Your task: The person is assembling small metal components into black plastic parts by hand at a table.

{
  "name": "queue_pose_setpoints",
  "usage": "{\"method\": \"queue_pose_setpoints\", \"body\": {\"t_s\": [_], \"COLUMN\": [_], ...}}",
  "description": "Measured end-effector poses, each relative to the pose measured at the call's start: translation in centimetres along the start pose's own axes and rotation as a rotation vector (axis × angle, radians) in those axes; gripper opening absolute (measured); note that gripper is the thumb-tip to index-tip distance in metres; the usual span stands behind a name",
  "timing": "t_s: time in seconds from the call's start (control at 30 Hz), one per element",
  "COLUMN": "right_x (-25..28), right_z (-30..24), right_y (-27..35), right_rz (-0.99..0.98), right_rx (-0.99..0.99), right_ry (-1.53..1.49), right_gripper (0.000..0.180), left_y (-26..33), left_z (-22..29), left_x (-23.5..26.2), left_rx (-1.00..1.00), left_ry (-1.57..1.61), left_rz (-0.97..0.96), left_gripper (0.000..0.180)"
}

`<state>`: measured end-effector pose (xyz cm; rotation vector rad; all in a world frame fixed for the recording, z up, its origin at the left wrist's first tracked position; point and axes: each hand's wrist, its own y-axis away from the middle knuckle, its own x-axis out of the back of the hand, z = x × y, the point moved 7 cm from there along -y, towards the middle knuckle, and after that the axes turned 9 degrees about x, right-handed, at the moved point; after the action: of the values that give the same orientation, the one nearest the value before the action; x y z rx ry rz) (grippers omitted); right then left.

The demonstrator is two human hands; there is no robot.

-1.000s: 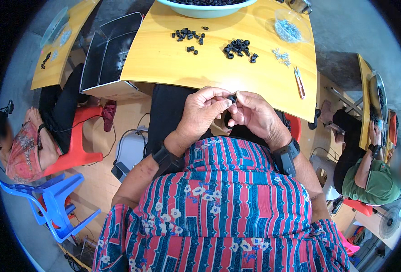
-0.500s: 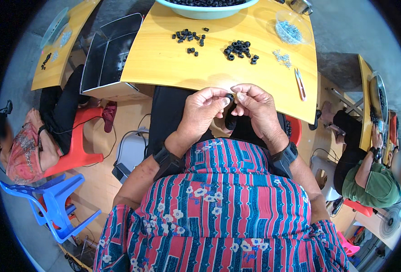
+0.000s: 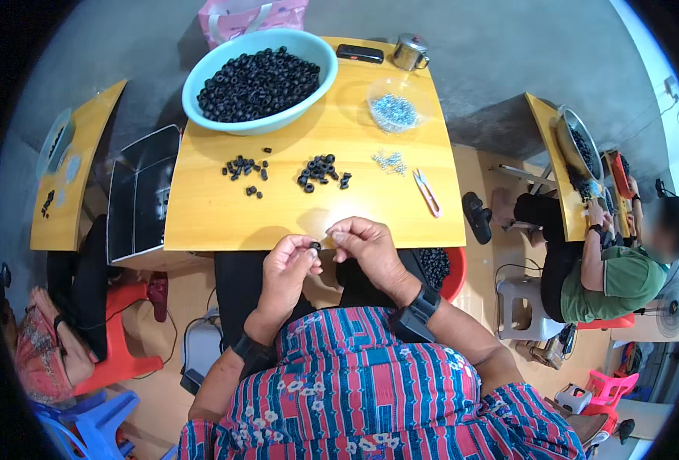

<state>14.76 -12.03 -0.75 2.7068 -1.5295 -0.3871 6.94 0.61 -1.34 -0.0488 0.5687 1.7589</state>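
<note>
Just off the table's near edge, my left hand pinches a small black ring-shaped piece between thumb and fingers. Close beside it, on the right, is my right hand. Its thumb and index finger are pressed together; whatever lies between them is too small to make out. Beyond my hands, a loose pile of black ring pieces and a group of smaller black pieces lie on the yellow table. Small silvery parts are heaped to the right, near thread snips.
A light-blue basin full of black pieces stands at the back left, a clear bowl of silvery parts at the back right. Behind sit a metal mug and black case. A red tub is beside my right leg; co-workers sit both sides.
The view has tilted up, bringing the whole basin into sight. My hands have drawn slightly apart, and the right one has turned. The black piece stays in my left fingers.
</note>
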Motion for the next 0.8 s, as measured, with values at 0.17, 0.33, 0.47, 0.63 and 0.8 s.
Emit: {"method": "queue_pose_setpoints", "body": {"t_s": [0.17, 0.33, 0.47, 0.63, 0.8], "right_x": [0.1, 0.9, 2.6, 4.5, 4.6], "right_z": [0.2, -1.1, -2.1, -2.2, -3.6], "right_y": [-0.3, -1.1, -1.4, -2.5, -4.0], "right_rz": [-0.032, -0.008, 0.058, 0.145, 0.193], "right_rx": [0.005, 0.079, 0.020, 0.180, 0.355], "right_ry": [0.002, 0.053, 0.067, 0.413, 0.685], "right_gripper": [0.010, 0.010, 0.010, 0.010, 0.012], "left_y": [-0.2, -0.7, -1.7, -2.2, -2.4], "left_z": [0.2, 0.9, 2.0, 2.7, 3.9], "left_x": [0.6, 1.1, 0.6, 0.6, 0.4], "left_rx": [-0.023, -0.029, -0.042, -0.070, -0.117], "left_ry": [0.049, 0.002, -0.053, -0.124, -0.170], "left_rz": [-0.005, 0.004, -0.021, -0.047, -0.080], "left_gripper": [0.013, 0.013, 0.015, 0.015, 0.015]}}
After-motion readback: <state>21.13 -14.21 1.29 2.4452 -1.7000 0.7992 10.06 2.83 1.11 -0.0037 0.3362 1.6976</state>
